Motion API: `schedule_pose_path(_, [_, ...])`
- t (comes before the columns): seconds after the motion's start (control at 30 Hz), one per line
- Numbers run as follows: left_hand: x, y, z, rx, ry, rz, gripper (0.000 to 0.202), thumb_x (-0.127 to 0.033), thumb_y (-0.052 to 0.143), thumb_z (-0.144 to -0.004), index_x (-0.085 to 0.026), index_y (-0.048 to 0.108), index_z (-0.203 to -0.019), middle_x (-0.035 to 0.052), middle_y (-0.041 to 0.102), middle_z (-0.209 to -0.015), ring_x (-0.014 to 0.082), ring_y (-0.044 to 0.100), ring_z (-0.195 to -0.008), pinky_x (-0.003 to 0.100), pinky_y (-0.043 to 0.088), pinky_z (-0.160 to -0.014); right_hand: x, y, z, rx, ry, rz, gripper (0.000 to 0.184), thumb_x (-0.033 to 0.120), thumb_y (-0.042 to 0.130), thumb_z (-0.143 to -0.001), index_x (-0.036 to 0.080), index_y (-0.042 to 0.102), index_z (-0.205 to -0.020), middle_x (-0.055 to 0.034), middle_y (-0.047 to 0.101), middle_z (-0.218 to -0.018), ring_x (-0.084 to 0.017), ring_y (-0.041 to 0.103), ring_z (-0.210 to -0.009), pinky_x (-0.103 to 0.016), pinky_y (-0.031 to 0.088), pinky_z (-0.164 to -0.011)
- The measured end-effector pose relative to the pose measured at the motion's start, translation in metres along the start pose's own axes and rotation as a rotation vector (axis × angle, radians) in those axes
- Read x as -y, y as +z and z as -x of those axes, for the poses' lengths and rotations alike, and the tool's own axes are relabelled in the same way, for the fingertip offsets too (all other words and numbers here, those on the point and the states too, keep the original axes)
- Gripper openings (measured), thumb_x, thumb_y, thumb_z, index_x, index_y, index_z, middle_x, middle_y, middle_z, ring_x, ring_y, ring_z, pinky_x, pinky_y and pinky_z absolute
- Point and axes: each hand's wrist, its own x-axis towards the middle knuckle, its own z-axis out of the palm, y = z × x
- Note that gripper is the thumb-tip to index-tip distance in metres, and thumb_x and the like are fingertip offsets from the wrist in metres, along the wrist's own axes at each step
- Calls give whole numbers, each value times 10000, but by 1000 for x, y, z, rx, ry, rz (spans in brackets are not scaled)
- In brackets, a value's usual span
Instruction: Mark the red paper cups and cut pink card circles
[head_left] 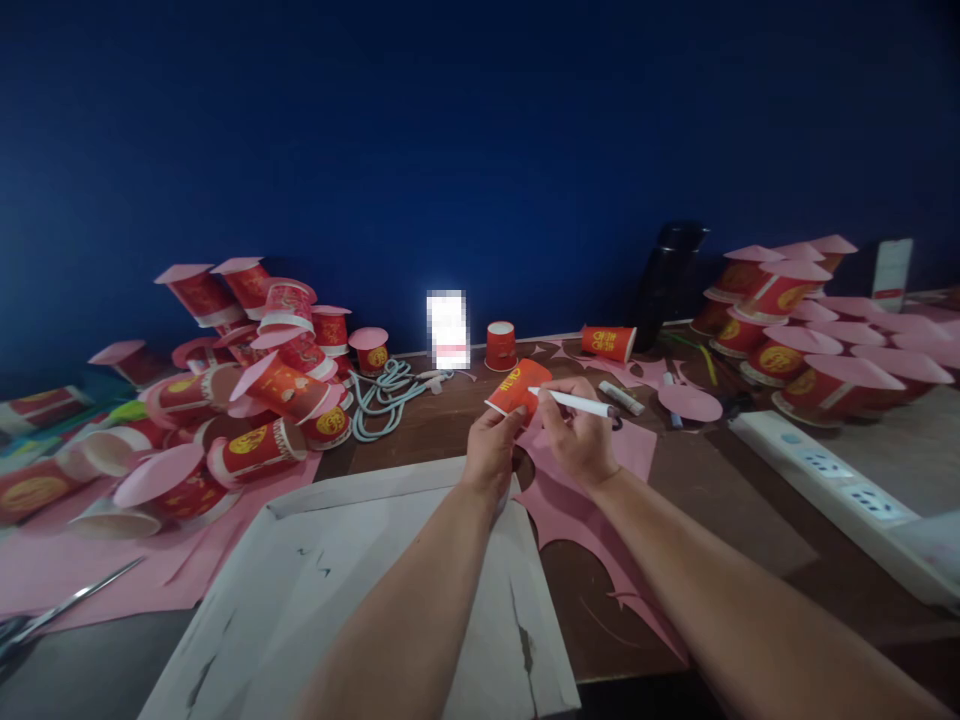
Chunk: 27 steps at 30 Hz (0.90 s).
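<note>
My left hand [495, 452] grips a red paper cup [519, 385] with yellow lettering, tilted on its side above the table. In my right hand [579, 432] is a white marker pen [576, 404], its tip pointing at the cup's side and seeming to touch it. Whether the tip has left a mark there is too small to see. Under my right hand lies a pink paper sheet [636, 450] with curved cut-outs. Just behind the held cup, another red paper cup [501, 346] stands upright, and a third cup [609, 343] lies on its side.
Piled red cups with pink paper discs [285, 385] fill the left; more stacked cups [795, 355] stand right. A white box lid [360, 560] lies in front. Around are a coiled cable [386, 400], scissors [75, 600], a power strip [832, 490] and a black bottle [664, 285].
</note>
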Motion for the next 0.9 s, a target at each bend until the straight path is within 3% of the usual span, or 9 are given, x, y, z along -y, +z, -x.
schedule_pose_path(0.5, [4,-6,-1,48,21,-52,221,-291,744,-662,-161,719,-838,26,618,-688,101,572,-635,235,452,-639,0,0,2,19,-46,14,121,312,571,-853,197,585,-887,-8,621,-772,-120,563,-627,-265,482,-610])
schedule_pose_path(0.9, [3,-4,1,23,-10,-81,313,-308,764,-621,-133,701,-872,13,598,-679,70,512,-534,189,370,-477,1,0,-1,-50,-66,37,114,298,563,-858,197,576,-909,-5,622,-773,-104,516,-574,-254,463,-566])
